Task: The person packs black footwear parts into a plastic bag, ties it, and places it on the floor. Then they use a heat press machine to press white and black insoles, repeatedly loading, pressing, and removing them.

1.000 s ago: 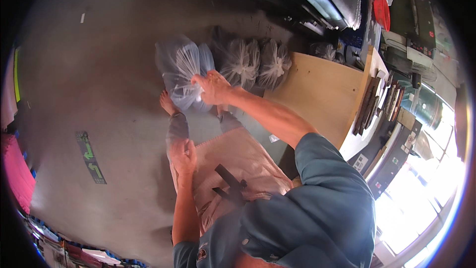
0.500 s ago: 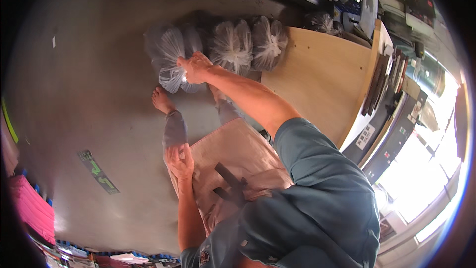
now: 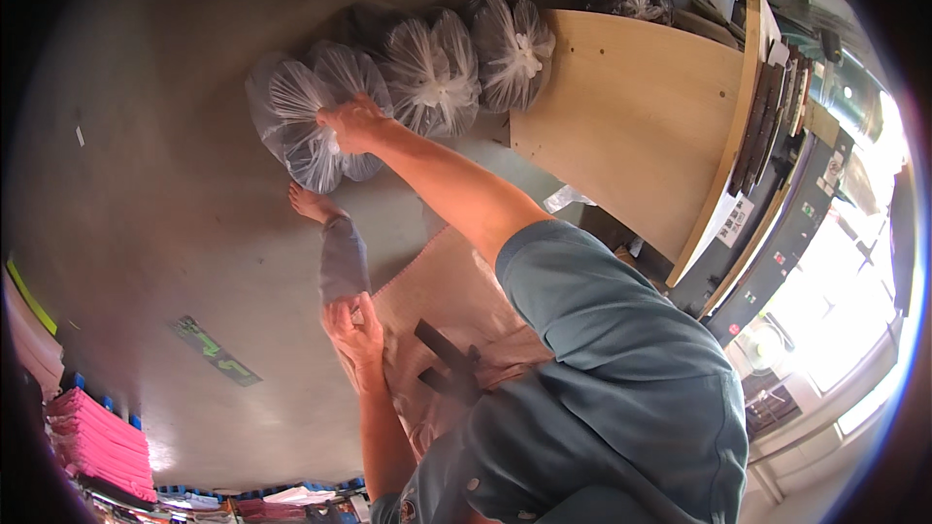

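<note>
Hands at work on a grey concrete floor (image 3: 146, 233): the person's right hand (image 3: 351, 124) reaches far forward and is closed around the knotted neck of a clear plastic bag stuffed with dark contents (image 3: 309, 121), which rests on the floor at the left end of a row of like bags. Just right of it sits a second tied clear bag (image 3: 429, 73), and beyond that a third clear bag (image 3: 515, 50), the three touching side by side. The third bag lies against the far left corner of a pale wooden table (image 3: 641, 116), whose top slants away to the right.

Nearer in, the left hand (image 3: 355, 327) lies flat with fingers spread on the left edge of a brown sheet of cardboard (image 3: 456, 301) spread on the floor, gripping nothing. A black strap (image 3: 442, 354) crosses the cardboard near the person's teal-blue shirt (image 3: 621, 378). A bare foot (image 3: 309, 202) and a grey trouser leg (image 3: 343, 260) stretch between the held bag and the left hand.

Stacked pink cloth (image 3: 92, 437) sits at the near left edge. A green sticker (image 3: 216, 351) marks the floor to the left of the cardboard. Dark machinery (image 3: 796, 223) stands on the right behind the table.
</note>
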`<state>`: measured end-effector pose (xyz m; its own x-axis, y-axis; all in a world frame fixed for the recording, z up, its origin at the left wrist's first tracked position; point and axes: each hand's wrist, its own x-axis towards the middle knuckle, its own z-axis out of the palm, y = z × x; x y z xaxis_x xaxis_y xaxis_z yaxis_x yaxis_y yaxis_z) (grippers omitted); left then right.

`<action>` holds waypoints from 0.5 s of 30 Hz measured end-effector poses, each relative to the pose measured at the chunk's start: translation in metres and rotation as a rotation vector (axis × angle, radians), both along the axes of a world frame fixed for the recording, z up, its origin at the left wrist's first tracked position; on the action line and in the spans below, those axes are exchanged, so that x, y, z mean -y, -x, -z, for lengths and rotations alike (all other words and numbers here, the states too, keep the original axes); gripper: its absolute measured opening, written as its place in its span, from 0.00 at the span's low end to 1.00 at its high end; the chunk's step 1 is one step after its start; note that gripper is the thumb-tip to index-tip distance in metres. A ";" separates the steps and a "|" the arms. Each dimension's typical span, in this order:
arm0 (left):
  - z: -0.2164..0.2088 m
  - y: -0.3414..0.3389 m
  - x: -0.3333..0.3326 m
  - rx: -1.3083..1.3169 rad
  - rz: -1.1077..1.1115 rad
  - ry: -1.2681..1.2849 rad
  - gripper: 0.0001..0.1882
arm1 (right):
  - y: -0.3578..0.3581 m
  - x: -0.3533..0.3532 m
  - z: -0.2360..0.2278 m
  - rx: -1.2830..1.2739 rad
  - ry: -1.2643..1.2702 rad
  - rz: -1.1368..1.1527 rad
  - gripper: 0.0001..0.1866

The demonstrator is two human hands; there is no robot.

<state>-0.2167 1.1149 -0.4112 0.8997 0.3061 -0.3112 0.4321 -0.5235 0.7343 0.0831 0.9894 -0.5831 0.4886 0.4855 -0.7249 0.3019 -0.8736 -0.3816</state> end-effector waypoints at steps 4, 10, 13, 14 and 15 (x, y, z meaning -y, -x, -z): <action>0.004 0.005 0.005 0.006 0.020 -0.048 0.09 | 0.011 0.014 -0.003 0.139 -0.101 0.008 0.31; 0.018 0.026 0.008 -0.262 -0.048 -0.009 0.13 | 0.052 0.044 -0.071 0.312 -0.187 0.171 0.30; -0.005 0.009 0.022 -0.538 -0.202 0.264 0.19 | 0.079 0.083 -0.131 -0.066 -0.162 0.202 0.29; -0.026 -0.002 0.030 -0.413 -0.175 0.307 0.19 | 0.090 0.102 -0.152 -0.136 -0.141 0.135 0.27; -0.053 -0.020 0.042 -0.366 -0.185 0.360 0.19 | 0.101 0.121 -0.172 -0.147 -0.156 0.228 0.26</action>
<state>-0.1971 1.0734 -0.3583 0.6539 0.2650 -0.7087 0.7544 -0.1574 0.6372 -0.0180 0.8681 -0.4112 0.4928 0.4863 -0.7215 0.0363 -0.8400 -0.5414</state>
